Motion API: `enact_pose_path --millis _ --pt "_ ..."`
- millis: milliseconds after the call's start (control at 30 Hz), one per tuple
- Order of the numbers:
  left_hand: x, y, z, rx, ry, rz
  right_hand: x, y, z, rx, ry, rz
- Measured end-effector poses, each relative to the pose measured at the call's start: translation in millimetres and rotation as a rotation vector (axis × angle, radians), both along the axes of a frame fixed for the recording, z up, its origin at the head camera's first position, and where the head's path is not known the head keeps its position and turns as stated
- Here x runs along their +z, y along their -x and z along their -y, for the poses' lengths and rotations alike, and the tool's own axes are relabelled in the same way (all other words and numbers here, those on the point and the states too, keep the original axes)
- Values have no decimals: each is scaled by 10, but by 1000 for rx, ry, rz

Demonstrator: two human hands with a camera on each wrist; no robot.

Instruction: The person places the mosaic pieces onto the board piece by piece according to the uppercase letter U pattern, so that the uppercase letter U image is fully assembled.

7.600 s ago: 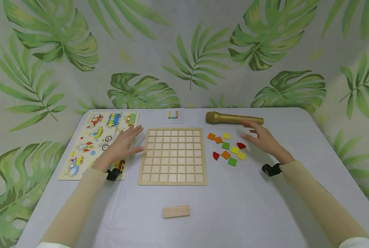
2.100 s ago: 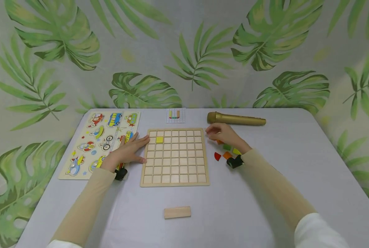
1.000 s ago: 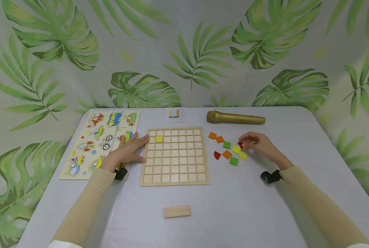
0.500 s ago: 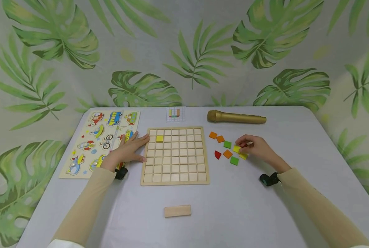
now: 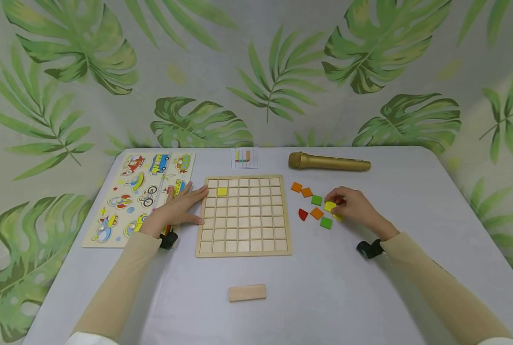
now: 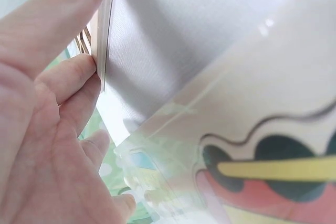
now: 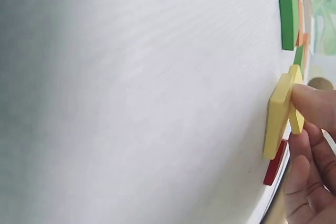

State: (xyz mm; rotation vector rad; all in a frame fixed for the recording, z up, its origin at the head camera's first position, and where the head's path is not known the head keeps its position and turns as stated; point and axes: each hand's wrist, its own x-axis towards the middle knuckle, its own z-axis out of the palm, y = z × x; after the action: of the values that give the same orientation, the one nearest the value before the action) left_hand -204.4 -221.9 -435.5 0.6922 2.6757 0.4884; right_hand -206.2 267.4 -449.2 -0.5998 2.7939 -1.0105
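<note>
My right hand (image 5: 355,207) pinches a yellow square tile (image 5: 330,206) between thumb and fingers. In the right wrist view that pinched tile (image 7: 297,73) is close beside another yellow square tile (image 7: 278,116). A red quarter-round piece (image 7: 275,163) lies by the fingertips, mostly hidden by the hand in the head view. My left hand (image 5: 174,211) has its fingers spread, the fingertips and thumb touching the left edge of the wooden grid board (image 5: 243,255). One yellow tile (image 5: 222,191) sits in a cell of the board's second row.
Between board and right hand lie orange tiles (image 5: 316,213), green tiles (image 5: 325,223) and another red quarter-round piece (image 5: 302,214). A pattern card (image 5: 245,158) and a gold microphone (image 5: 329,162) lie at the back. A vehicle puzzle (image 5: 122,211) is left, a wooden block (image 5: 247,293) in front.
A yellow tile has come onto the board, and my left hand has moved to the board's edge. My right hand went back to the pieces, shifted from the red piece and took a yellow tile.
</note>
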Motion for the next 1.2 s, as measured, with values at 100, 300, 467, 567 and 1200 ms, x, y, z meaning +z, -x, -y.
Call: enact_pose_path --millis 100,300,467,567,1200 --pt "12 -8 1 3 -1 5 17 9 20 6 -1 -1" --pt "31 -9 -29 6 11 14 76 24 21 -16 -10 42" --pt "23 1 -46 0 22 4 111 57 27 -80 22 102" --pt "26 -5 -48 3 28 5 128 77 69 -92 60 133" --pt "84 -40 -68 22 60 4 450 49 1104 76 309 240"
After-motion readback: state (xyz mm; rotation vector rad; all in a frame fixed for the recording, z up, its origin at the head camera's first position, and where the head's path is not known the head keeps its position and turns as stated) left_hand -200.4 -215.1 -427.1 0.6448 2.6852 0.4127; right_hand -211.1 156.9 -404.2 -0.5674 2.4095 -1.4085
